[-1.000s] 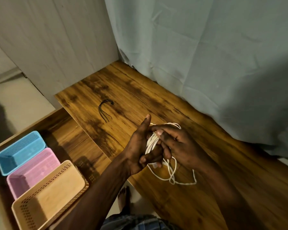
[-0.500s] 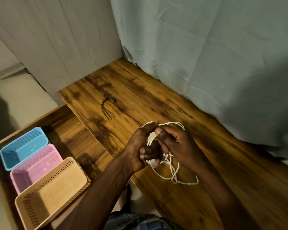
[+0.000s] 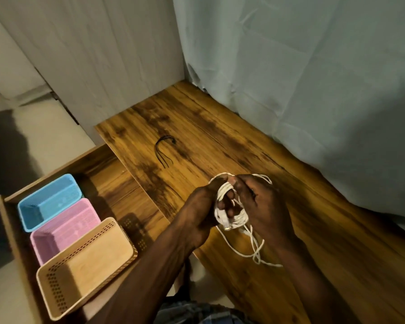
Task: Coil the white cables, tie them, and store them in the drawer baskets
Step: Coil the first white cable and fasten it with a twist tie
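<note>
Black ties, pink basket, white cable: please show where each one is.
black ties [image 3: 163, 152]: head view, middle of the bundle.
pink basket [image 3: 45, 235]: head view, near-left rim.
white cable [image 3: 222, 195]: head view, wound strands between the hands.
</note>
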